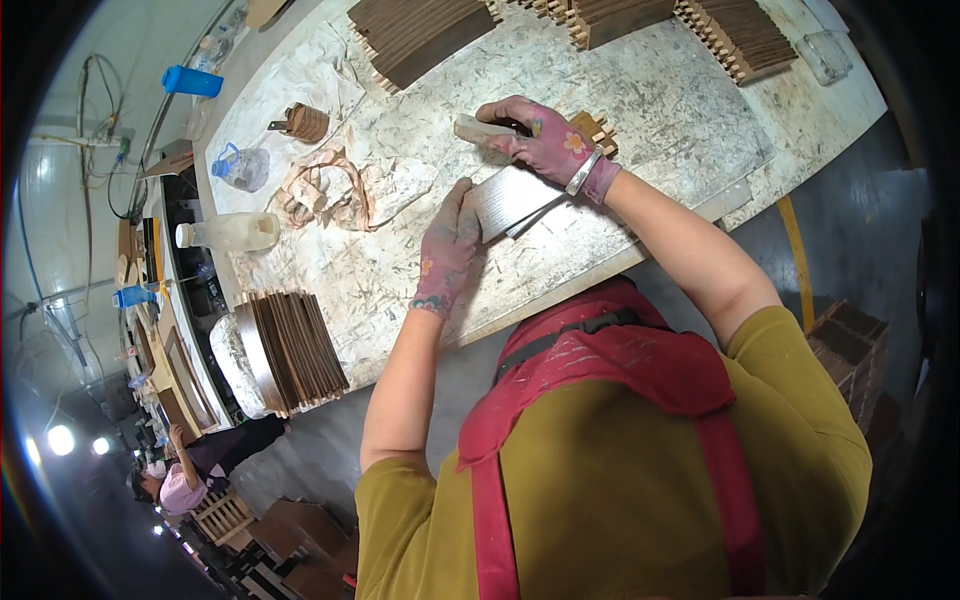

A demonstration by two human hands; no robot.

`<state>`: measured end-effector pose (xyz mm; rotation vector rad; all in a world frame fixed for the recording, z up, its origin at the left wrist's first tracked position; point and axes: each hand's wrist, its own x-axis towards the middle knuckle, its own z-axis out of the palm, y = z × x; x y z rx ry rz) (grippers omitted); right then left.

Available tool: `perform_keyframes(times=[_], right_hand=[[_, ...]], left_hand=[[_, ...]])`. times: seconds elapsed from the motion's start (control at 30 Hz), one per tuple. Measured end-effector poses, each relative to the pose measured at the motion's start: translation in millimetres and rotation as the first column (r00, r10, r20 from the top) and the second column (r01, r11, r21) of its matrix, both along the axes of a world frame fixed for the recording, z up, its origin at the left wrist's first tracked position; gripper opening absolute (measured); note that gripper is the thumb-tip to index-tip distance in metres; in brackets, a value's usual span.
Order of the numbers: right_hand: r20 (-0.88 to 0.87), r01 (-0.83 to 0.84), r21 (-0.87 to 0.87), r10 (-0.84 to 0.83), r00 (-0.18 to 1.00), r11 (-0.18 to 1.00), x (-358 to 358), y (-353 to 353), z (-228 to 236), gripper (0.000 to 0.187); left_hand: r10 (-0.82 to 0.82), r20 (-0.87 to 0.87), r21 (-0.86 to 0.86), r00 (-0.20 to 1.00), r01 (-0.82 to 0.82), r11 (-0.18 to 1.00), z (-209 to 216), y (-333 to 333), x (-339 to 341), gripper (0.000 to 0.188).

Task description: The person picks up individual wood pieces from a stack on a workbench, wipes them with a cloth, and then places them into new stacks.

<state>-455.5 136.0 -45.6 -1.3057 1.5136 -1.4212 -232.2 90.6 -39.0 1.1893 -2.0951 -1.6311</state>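
Observation:
My left hand (450,245), in a purple flowered glove, grips the left end of a thin flat panel (512,198) with a bright, pale upper face. The panel is tilted near the table's front edge, and a dark edge shows under its lower right side. Above the panel's far side, my right hand (550,148), gloved alike, is closed around a pale, flat block-like piece (480,130). I cannot make out exactly what that piece is. Just beyond my right wrist lie small notched brown wood pieces (594,132), partly hidden by the hand.
Stacks of notched brown panels (425,40) line the table's far side, and another stack (300,350) stands at left. A crumpled cloth (335,190), a translucent bottle (235,232), a small jug (245,168) and a brown roll (305,122) lie leftward. Another person (185,490) is at lower left.

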Motion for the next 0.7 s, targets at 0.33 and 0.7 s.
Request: perform_keyframes(times=[0.33, 0.7], right_hand=[[-0.057, 0.037, 0.008, -0.037, 0.998, 0.999, 4, 3, 8, 0.04], [0.191, 0.543, 0.136, -0.559, 0.806, 0.829, -70, 25, 7, 0.062]], left_hand=[[-0.153, 0.09, -0.674, 0.984, 0.173, 0.718, -2, -23, 4, 0.04], [-0.234, 0.36, -0.785, 0.903, 0.429, 0.447, 10, -3, -46, 0.077]])
